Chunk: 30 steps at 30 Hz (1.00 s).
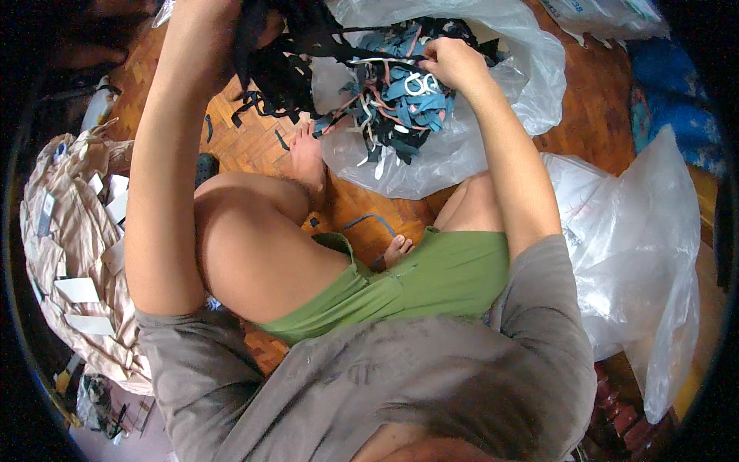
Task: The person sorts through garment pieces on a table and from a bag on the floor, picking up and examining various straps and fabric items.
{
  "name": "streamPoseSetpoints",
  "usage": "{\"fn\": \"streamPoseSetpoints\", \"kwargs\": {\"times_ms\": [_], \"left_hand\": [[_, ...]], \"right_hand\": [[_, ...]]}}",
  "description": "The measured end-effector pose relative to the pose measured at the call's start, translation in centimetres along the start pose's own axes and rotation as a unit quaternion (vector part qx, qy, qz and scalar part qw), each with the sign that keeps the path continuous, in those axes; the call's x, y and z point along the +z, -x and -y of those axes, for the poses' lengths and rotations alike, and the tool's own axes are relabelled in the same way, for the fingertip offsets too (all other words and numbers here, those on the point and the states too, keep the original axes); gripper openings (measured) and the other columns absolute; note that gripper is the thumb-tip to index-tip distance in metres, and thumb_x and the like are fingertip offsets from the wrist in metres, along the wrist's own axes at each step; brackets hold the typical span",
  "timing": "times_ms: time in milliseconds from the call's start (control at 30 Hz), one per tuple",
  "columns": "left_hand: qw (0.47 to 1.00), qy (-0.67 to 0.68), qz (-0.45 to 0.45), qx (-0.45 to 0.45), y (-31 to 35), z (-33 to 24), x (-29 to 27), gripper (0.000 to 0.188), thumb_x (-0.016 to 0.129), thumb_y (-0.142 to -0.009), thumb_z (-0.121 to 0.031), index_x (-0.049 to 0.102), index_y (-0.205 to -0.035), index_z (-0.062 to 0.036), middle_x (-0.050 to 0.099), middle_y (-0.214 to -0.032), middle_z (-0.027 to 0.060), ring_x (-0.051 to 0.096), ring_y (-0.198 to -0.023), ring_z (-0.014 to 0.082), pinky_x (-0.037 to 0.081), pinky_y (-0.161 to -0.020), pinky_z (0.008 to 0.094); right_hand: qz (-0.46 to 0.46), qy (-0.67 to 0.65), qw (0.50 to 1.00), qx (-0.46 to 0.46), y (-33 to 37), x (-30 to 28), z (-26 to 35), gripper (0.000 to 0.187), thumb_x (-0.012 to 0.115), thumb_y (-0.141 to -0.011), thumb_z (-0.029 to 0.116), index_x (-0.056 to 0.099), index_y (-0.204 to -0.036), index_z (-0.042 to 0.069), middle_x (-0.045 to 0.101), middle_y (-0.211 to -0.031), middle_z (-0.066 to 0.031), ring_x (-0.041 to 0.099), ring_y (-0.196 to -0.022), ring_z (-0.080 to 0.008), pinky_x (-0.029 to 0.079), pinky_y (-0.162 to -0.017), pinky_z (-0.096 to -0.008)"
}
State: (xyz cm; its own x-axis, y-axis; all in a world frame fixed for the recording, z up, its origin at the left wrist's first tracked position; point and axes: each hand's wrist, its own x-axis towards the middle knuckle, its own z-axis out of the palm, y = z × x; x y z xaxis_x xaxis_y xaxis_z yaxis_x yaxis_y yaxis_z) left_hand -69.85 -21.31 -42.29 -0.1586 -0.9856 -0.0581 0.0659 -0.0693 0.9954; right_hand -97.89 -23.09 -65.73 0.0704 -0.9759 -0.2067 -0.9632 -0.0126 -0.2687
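The right hand [457, 65], upper centre, pinches a dark strip [341, 54] at the scraps [423, 104]; the left hand's [268, 29] fingers, upper left, cannot be judged. Untangling appears underway; the next move calls for gentle pulling.

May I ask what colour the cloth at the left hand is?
The cloth is black, clearest in the head view.

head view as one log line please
left hand: at black strips | right hand: at mixed strips | clear plastic: under mixed strips
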Motion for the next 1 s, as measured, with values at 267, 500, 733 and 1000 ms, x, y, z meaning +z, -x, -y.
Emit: {"fn": "streamPoseSetpoints", "kwargs": {"times_ms": [267,500,733,1000], "left_hand": [[0.947,-0.272,0.154,0.077,-2.4,2.0,-0.6,0.047,0.076,-0.095,-0.042,0.069,-0.112,0.0012,0.067,-0.092,0.0031,0.061,-0.087,0.0122,0.051,-0.079,0.0292],[0.942,-0.227,0.235,0.076,-2.7,3.3,-1.9,0.025,0.08,-0.091,-0.015,0.071,-0.111,-0.0039,0.067,-0.088,-0.001,0.063,-0.078,0.0102,0.052,-0.068,0.0256],[0.964,-0.069,-0.026,0.254,-4.0,1.7,-7.9,0.042,0.053,-0.108,-0.036,0.045,-0.071,-0.0162,0.032,-0.062,-0.0069,0.032,-0.058,0.0079,0.028,-0.061,0.0262],[0.974,-0.048,-0.007,0.223,-4.8,3.1,-6.0,0.046,0.052,-0.107,-0.044,0.039,-0.073,-0.0156,0.034,-0.072,-0.0048,0.037,-0.071,0.0104,0.036,-0.075,0.0275]], "right_hand": [[-0.239,-0.184,0.924,-0.234,5.4,-9.8,8.2,0.018,0.073,-0.09,0.019,0.074,-0.098,0.004,0.071,-0.088,-0.0116,0.069,-0.081,-0.0267,0.053,-0.07,-0.037],[-0.151,-0.33,0.87,-0.333,8.0,-20.7,13.6,0.014,0.07,-0.095,0.013,0.071,-0.094,0.0,0.069,-0.078,-0.0089,0.062,-0.066,-0.0108,0.049,-0.061,-0.0305],[-0.115,-0.091,0.975,-0.166,4.4,-5.4,0.5,0.026,0.074,-0.09,0.033,0.077,-0.103,0.01,0.073,-0.098,-0.0106,0.071,-0.094,-0.0323,0.056,-0.082,-0.0427],[-0.154,-0.323,0.924,-0.135,7.2,-8.0,4.3,0.027,0.066,-0.1,0.031,0.074,-0.1,0.005,0.073,-0.091,-0.0083,0.068,-0.086,-0.0213,0.053,-0.075,-0.0342]]}}
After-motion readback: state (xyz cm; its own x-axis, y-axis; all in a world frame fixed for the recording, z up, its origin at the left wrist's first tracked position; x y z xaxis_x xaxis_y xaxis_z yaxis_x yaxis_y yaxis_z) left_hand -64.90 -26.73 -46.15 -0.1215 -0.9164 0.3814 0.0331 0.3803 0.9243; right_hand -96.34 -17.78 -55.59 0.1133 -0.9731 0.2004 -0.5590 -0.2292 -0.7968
